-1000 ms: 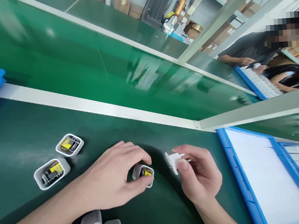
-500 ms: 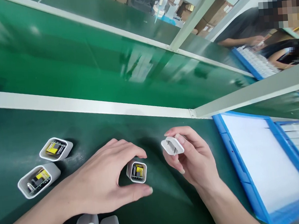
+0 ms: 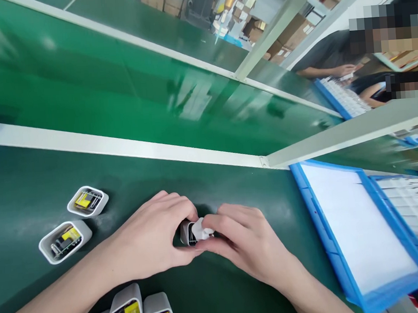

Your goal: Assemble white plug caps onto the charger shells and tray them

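I watch from afar through the head camera, and the work sits low in the middle of the frame. There the left hand (image 3: 155,236) is curled around a white housing (image 3: 185,235), forefinger above and thumb below, drawn in close about its sides. It seems to have hold of it, though the fingertips are partly hidden. I read that grip as a brace: it comes from the left and leaves the open mouth free on the right.

The right hand (image 3: 249,242) is closed in a pinch on a white plug cap (image 3: 200,229), which overlaps the mouth of the housing. I cannot tell whether the cap has seated or only leans there. A metal glint shows at its outer end — prongs, I think — so the pinch probably takes the plastic body and spares them.

At the left of the frame two open housings (image 3: 85,230) lie on the worktop (image 3: 218,289), yellow parts showing. A cluster of housings (image 3: 125,297) stands at the bottom, near the left forearm; I suppose that keeps them within reach. A blue tray (image 3: 317,225) with a white sheet (image 3: 357,227) fills the lower right, well clear of both hands.
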Available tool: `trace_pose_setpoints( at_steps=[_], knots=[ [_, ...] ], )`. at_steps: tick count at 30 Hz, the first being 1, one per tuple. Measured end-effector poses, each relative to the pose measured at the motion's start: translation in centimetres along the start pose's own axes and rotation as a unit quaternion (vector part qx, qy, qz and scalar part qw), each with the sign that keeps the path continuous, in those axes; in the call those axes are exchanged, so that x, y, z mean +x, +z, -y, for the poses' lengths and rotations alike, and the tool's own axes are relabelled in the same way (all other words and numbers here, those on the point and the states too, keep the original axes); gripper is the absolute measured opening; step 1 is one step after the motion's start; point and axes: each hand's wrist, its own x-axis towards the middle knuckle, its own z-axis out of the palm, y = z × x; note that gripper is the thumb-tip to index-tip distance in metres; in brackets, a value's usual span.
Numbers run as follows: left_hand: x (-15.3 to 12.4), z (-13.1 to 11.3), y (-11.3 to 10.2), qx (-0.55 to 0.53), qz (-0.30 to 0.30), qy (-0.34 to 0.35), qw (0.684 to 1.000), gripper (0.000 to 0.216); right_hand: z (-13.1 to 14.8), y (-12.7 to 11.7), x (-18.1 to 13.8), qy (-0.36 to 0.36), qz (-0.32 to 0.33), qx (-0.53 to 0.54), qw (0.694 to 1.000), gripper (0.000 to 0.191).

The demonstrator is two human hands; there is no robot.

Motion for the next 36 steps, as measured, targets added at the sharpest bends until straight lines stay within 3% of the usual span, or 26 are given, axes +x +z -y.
trace_pose_setpoints(
  at_steps=[7, 14, 36],
  knots=[
    [0.1, 0.0, 0.3, 0.029, -0.025, 0.024, 0.999, 0.023, 0.7, -1.4, -0.3, -0.04, 0.054, -0.065, 0.996, 0.015],
    [0.2, -0.1, 0.4, 0.04, -0.04, 0.035, 0.998, 0.021, 1.9, -1.1, 0.1, -0.021, 0.066, -0.134, 0.989, 0.023],
    [0.6, 0.0, 0.6, 0.024, -0.051, 0.05, 0.997, 0.022, 2.3, -0.7, -0.3, -0.022, 0.073, -0.124, 0.989, 0.019]
  ],
)
